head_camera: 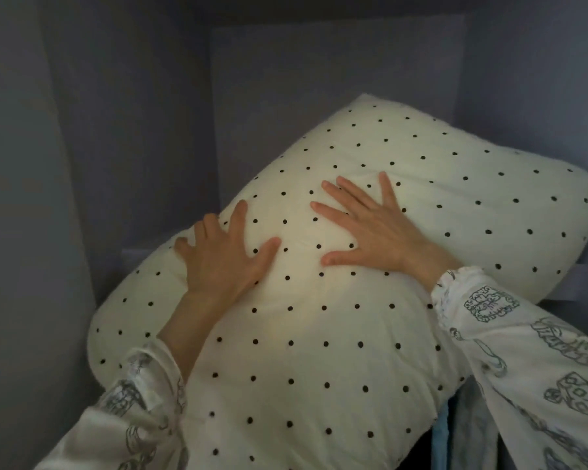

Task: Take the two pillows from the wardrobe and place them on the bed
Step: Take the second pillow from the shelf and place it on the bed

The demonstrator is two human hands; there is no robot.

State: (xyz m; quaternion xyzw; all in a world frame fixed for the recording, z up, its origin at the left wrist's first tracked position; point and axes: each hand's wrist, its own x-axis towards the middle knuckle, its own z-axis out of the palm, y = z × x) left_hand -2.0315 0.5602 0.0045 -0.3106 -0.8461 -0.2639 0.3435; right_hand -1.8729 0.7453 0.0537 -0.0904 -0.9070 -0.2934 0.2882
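Pillow (319, 317), dotted, lies tilted half out of the wardrobe (133, 130) shelf. Left hand (224, 259) and right hand (370, 225) press flat on it, fingers spread. Possibly a second pillow lies beneath. Next: grip and draw it out toward the bed.

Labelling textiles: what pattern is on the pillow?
Cream-white with small black polka dots, pillow, clearest in the head view.

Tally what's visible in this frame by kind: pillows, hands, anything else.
Polka-dot pillows: 1 clearly visible; whether a second lies beneath cannot be told
Hands: 2, left hand and right hand, both flat on it
Printed sleeves: 2
Blue fabric: 1
Total: 6
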